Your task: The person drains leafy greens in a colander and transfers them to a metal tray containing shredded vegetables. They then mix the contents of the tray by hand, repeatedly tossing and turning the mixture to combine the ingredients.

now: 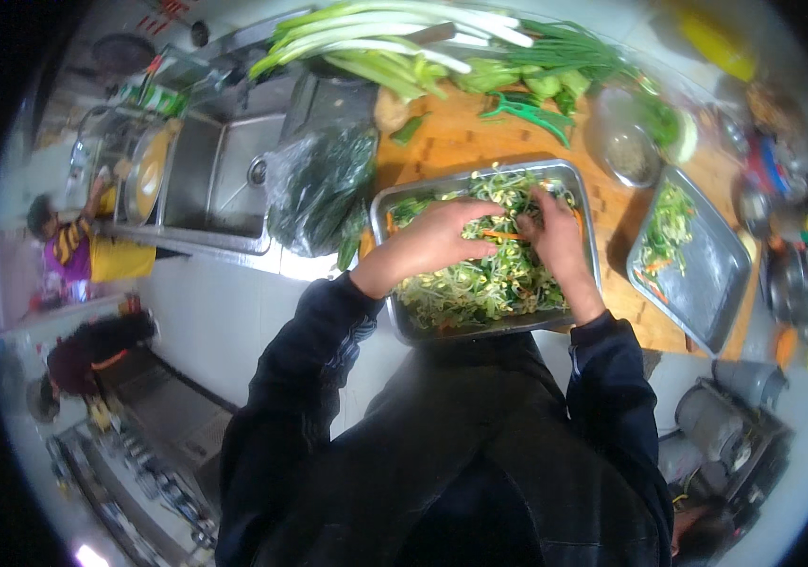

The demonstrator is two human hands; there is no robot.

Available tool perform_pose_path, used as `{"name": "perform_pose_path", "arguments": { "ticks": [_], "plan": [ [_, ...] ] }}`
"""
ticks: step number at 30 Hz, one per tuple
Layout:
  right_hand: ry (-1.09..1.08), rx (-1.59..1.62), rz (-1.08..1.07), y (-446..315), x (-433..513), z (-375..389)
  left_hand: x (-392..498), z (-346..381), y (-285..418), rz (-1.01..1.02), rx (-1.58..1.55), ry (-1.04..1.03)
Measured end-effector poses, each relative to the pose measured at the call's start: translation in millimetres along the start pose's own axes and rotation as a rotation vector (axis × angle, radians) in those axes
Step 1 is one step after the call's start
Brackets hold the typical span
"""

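A deep rectangular metal tray (592, 241) stands at the front edge of a wooden board (432, 142), filled with bean sprouts, leafy greens and carrot strips (475, 283). My left hand (446, 234) is over the left middle of the tray, fingers apart and bent toward the sprouts. My right hand (558, 230) reaches into the vegetables on the right side, its fingertips partly hidden among them; whether it grips any is not clear. On the right, a second metal tray (716, 262) lies askew with a small heap of mixed vegetables (668, 223) at its left side.
Behind lie leeks (390, 35), green onions (574, 53) and green-handled scissors (531, 113). A metal bowl (624, 142) sits back right. Left are a plastic bag of greens (322, 188) and a steel sink (212, 184). Two other people are at far left.
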State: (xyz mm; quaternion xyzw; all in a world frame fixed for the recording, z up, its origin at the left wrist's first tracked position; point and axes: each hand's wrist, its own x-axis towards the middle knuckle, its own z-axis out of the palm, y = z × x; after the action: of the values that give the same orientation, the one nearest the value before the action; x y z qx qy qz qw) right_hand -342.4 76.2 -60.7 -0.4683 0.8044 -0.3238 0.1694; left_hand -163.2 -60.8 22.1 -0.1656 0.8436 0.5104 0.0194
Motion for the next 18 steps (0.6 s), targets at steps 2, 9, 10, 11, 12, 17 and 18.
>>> {"name": "perform_pose_path", "arguments": {
  "ticks": [2, 9, 10, 11, 12, 17, 18],
  "plan": [
    [-0.193, -0.06, -0.106, -17.8, -15.9, 13.5, -22.5, -0.5, 0.4, 0.02, 0.063, 0.154],
    [-0.15, -0.095, -0.278, -22.9, -9.2, -4.1, -121.2, 95.4, -56.3, -0.298, 0.0, 0.873],
    [-0.157, -0.114, -0.289, -10.6, 6.5, -1.3, -115.3, 118.6, -63.4, -0.279, -0.048, 0.934],
    [-0.125, -0.159, -0.373, -4.6, 16.9, 5.1, -104.6, 139.9, -65.3, -0.266, -0.093, 1.003],
    [-0.157, -0.263, -0.342, 14.1, 18.3, 17.6, -90.8, 148.9, -56.7, -0.301, -0.042, 1.008],
    [-0.49, -0.088, -0.373, -20.8, -19.6, -0.4, -27.0, 173.6, -38.7, -0.11, -0.127, 1.089],
    [-0.524, -0.12, -0.35, -21.4, -16.8, -8.0, -25.1, 173.0, -37.5, -0.118, -0.096, 1.119]
  ]
}}
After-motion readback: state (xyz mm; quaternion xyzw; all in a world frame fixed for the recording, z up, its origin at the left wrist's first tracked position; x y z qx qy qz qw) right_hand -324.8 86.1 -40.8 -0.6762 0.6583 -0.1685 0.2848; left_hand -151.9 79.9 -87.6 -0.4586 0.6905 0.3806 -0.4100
